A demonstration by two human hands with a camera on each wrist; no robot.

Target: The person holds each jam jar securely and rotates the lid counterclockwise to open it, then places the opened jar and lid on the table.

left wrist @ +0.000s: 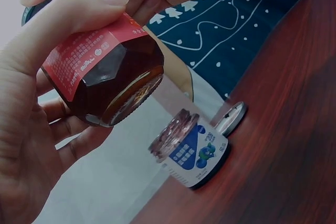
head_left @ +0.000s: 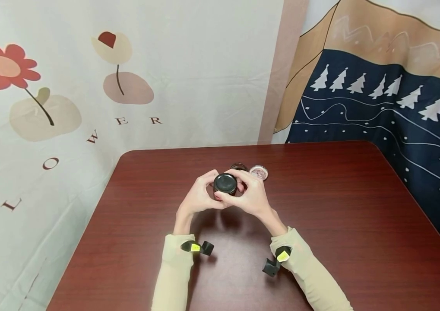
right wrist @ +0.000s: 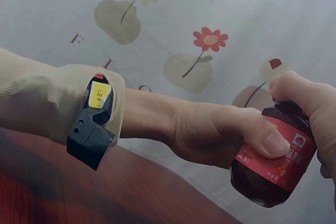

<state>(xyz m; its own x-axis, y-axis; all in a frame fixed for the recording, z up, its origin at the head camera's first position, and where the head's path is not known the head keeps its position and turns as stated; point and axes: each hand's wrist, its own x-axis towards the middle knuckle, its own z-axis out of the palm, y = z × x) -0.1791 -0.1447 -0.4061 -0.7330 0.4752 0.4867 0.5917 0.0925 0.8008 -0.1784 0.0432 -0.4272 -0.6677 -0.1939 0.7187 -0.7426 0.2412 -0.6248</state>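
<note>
Both hands are raised over the table around a dark glass jar (left wrist: 113,80) with a red label. My left hand (head_left: 199,195) grips the jar's body, its thumb lying across the label in the left wrist view. On the black lid (head_left: 225,183), the fingers and thumb of my right hand (head_left: 254,194) take hold from the other side. The lid sits on the jar, and the contents look dark brown. Behind the hands stands an open jar (left wrist: 191,153) with a white and blue blueberry label. A loose round lid (head_left: 259,172) lies beside that jar.
The reddish-brown table (head_left: 321,224) runs back to a pale curtain (head_left: 204,86) with printed flowers. At the right hangs a dark blue cloth (head_left: 359,108) with white trees. Each sleeved wrist wears a small black camera (right wrist: 90,137).
</note>
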